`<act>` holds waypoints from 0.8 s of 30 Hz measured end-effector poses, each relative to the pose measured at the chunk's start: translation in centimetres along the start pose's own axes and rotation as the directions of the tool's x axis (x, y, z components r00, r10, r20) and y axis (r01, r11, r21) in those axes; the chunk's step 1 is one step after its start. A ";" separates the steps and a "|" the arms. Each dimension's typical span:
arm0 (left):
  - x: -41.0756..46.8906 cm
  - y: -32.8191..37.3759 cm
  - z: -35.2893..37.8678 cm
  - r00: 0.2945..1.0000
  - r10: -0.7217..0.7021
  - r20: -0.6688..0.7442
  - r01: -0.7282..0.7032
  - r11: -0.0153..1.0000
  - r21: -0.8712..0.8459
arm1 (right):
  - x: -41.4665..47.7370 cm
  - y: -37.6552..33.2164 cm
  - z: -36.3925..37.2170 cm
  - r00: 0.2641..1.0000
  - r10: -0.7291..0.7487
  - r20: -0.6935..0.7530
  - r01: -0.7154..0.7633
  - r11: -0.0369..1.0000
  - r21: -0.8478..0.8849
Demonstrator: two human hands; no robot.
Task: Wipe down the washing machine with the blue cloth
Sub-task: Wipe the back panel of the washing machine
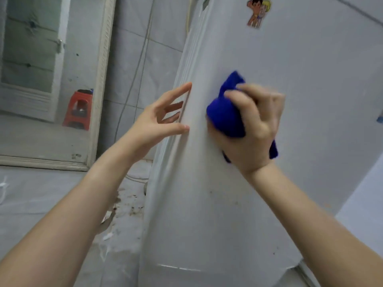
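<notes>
Washer [310, 100] panel upright. Left hand [157, 119]: fingers straight, spread, tips touching washer's left edge. Cloth [226, 112] bunched against panel just beside, gripped in right hand [257, 129], fingers curled round it. Sticker [258, 12] near top edge.

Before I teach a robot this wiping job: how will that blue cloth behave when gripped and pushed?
The blue cloth looks soft and floppy: it bunches in the right hand, ends poking out above and below. Probably light, as one hand holds it. It should slide easily on the smooth washing machine.
</notes>
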State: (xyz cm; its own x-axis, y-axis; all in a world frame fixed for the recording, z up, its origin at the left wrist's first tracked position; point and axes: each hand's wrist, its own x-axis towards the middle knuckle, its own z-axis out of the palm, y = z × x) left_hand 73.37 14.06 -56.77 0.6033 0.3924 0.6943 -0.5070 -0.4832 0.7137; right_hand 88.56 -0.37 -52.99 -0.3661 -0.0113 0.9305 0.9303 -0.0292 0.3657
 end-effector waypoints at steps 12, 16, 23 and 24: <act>0.1 0.0 1.4 0.996 0.045 -0.073 -0.027 0.973 0.231 | -12.3 -1.0 -4.4 0.876 -0.406 0.258 0.370 0.912 0.178; 0.2 -0.4 1.6 0.995 0.043 -0.092 -0.016 0.963 0.270 | -4.0 1.5 -2.2 0.998 0.063 0.026 -0.065 0.994 0.091; 0.0 -0.2 1.5 0.991 0.110 -0.076 -0.078 0.939 0.336 | -16.7 -1.6 -2.7 0.952 -0.231 0.203 0.200 0.967 0.159; 0.1 0.2 1.6 0.991 0.116 -0.070 -0.083 0.928 0.363 | -18.9 -2.2 -3.5 0.894 -0.362 0.265 0.321 0.929 0.185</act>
State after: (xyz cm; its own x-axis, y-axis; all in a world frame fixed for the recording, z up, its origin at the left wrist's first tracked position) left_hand 74.35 12.75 -56.72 0.4961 0.3871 0.7772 -0.2976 -0.7651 0.5711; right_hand 93.39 -3.63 -71.46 -0.6578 0.2648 0.7051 0.7507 0.1539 0.6425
